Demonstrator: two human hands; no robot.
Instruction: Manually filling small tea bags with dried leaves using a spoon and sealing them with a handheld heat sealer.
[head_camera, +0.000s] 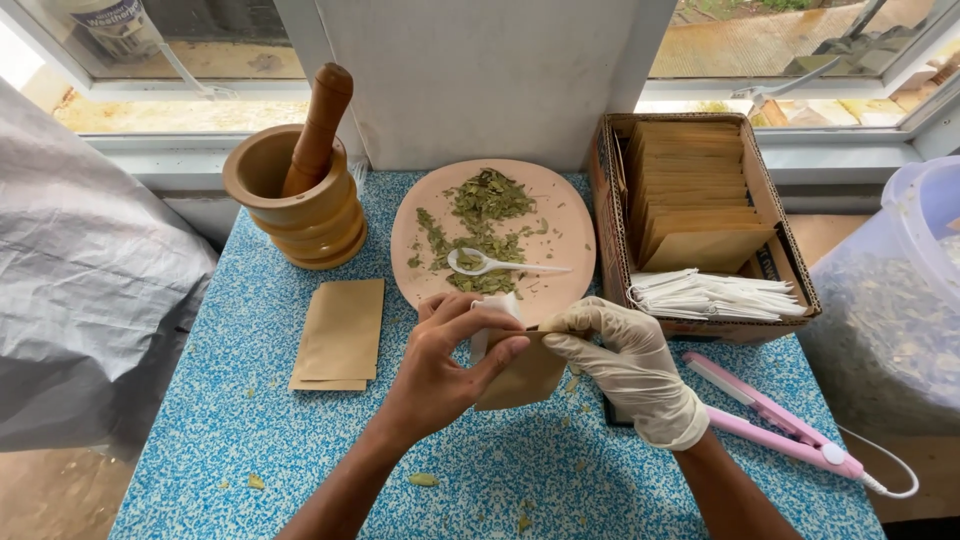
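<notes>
My bare left hand (445, 365) and my gloved right hand (625, 365) meet over the blue speckled table (250, 440). Together they hold a small brown paper pouch (520, 380) with a white filter bag (490, 325) at its mouth. My left fingers pinch the white bag, and my right fingers grip the pouch's top edge. Just behind them lies a round pink plate (560, 215) with dried green leaves (485, 215) and a white plastic spoon (490, 265).
A wooden mortar with pestle (300, 185) stands at the back left. Flat brown pouches (340, 335) lie left of my hands. A cardboard box (610, 220) at right holds brown pouches and white bags. A pink heat sealer (780, 425) lies at front right, a plastic tub (900, 300) beyond.
</notes>
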